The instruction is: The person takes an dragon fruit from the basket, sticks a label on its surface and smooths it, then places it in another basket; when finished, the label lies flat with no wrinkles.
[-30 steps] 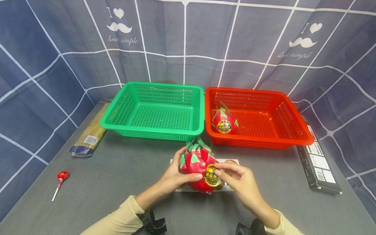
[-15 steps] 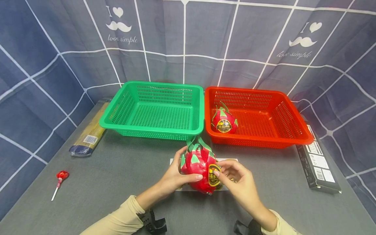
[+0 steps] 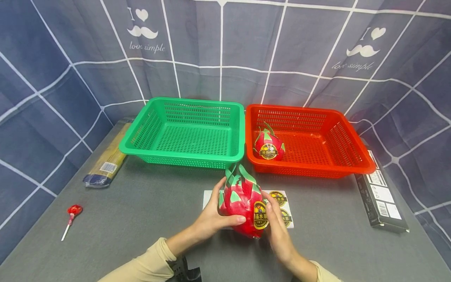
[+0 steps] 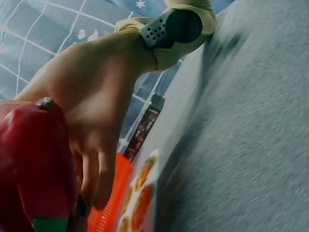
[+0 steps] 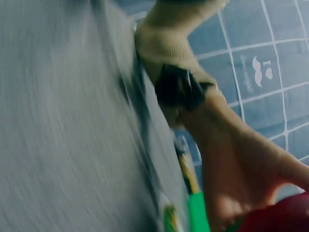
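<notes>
A pink-red dragon fruit (image 3: 240, 206) with green leaf tips stands between both hands, in front of the baskets. My left hand (image 3: 213, 216) grips its left side, thumb across the front. Against the right side lies my right hand (image 3: 279, 229), fingers along the skin beside a black and gold round sticker (image 3: 260, 215) on the fruit. Behind and below is a white sticker sheet (image 3: 208, 196), partly hidden by fruit and hands. In the left wrist view the right hand (image 4: 96, 92) is around the fruit (image 4: 36, 159); the right wrist view shows the left hand (image 5: 236, 169) holding it.
A green basket (image 3: 186, 156) and a red basket (image 3: 310, 170) stand side by side at the back. Inside the red one sits another stickered dragon fruit (image 3: 269, 145). A yellow pasta pack (image 3: 109, 156) and a lollipop (image 3: 73, 213) lie left, a black box (image 3: 382, 196) right.
The right hand has gone from pinching at the sticker to holding the fruit's right side. The fruit has shifted slightly right and nearer, uncovering stickers on the sheet.
</notes>
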### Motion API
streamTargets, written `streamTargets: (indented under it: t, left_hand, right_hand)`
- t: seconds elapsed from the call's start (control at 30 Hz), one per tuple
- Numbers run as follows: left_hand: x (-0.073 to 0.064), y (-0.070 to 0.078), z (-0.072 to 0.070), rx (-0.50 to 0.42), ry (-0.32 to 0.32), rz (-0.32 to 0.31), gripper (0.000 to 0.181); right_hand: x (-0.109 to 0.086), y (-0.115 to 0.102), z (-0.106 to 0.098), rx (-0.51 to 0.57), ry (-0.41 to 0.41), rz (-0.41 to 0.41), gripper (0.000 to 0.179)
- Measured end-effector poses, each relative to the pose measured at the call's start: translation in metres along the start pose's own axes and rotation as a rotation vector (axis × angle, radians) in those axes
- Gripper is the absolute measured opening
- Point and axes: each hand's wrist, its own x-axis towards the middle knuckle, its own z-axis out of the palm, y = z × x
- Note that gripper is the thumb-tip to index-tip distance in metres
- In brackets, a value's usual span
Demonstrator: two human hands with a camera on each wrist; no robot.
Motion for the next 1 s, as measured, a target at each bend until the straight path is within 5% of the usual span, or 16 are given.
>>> streamTargets:
  t: [0.13,0.27,0.57,0.7,1.0]
  left_hand:
    - [-0.002,-0.005,0.004,0.017,0.023,0.032,0.094]
    - [-0.003,-0.009,0.006,0.032,0.027,0.028,0.096]
    - [-0.003,-0.011,0.007,0.035,0.017,0.030,0.095]
    - [-0.004,-0.010,0.006,0.025,0.010,0.041,0.092]
    - [-0.004,-0.007,0.006,0.011,0.009,0.040,0.091]
  right_hand:
    - [-0.004,0.013,0.003,0.168,-0.048,0.120,0.045]
    - [-0.008,-0.003,0.013,0.248,-0.056,0.250,0.049]
    - [-0.009,-0.013,0.017,0.293,-0.066,0.320,0.046]
    - [-0.010,-0.012,0.016,0.289,-0.096,0.308,0.045]
    - [-0.013,-0.003,0.014,0.310,-0.190,0.086,0.047]
